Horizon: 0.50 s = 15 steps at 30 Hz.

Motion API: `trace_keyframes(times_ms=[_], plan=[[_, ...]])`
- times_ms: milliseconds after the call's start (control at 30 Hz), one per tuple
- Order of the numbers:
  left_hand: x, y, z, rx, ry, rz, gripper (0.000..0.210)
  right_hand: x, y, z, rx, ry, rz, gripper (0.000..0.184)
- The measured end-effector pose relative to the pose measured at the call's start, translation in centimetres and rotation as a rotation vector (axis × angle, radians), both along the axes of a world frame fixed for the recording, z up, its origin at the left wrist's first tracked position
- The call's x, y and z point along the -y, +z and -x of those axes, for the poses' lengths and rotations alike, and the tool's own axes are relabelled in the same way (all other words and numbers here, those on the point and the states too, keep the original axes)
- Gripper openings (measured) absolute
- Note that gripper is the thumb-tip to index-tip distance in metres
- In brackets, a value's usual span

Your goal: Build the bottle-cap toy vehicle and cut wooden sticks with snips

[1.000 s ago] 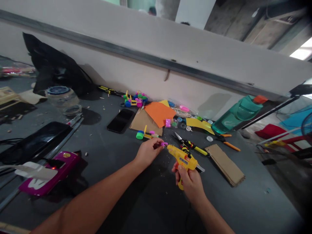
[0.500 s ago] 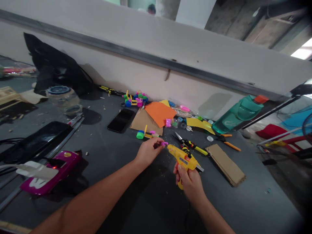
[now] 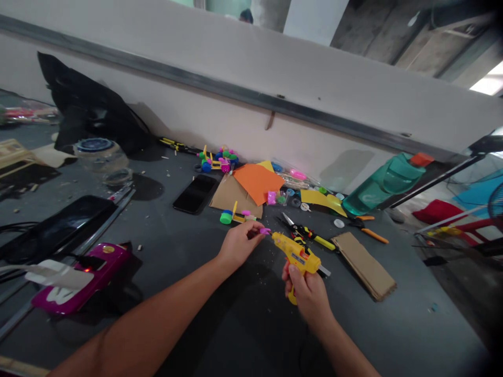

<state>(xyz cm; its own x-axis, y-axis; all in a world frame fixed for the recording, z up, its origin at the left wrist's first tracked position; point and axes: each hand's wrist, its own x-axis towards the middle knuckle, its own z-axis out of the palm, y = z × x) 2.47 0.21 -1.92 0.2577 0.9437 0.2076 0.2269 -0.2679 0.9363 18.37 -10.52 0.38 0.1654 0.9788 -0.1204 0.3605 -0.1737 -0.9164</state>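
Between the fingertips of my left hand (image 3: 240,243) is a small pink piece (image 3: 265,231), too small to name more exactly. My right hand (image 3: 308,293) grips a yellow hot glue gun (image 3: 296,253) by its handle. Its nozzle points at the pink piece from the right, a small gap apart. A little toy of yellow, green and pink parts (image 3: 236,215) lies just behind my left hand. Scissors (image 3: 291,222) and yellow-and-black pliers (image 3: 318,240) rest on the grey table behind the glue gun.
Orange paper (image 3: 259,182) lies over cardboard (image 3: 225,195), beside a phone (image 3: 195,194). A teal bottle (image 3: 383,183) and a cardboard strip (image 3: 365,266) are at the right. On the left are a purple power strip (image 3: 98,262), a clear jar (image 3: 102,159) and a black bag (image 3: 92,107).
My right hand has drawn the glue gun slightly to the right, widening the gap to the pink piece. My left hand has stayed nearly still.
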Motion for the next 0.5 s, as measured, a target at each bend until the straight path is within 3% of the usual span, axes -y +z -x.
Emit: trace_keyframes(times_ms=[500], plan=[[0.08, 0.13, 0.04, 0.016, -0.003, 0.025, 0.016, 0.28, -0.05, 0.13, 0.04, 0.021, -0.003, 0.039]])
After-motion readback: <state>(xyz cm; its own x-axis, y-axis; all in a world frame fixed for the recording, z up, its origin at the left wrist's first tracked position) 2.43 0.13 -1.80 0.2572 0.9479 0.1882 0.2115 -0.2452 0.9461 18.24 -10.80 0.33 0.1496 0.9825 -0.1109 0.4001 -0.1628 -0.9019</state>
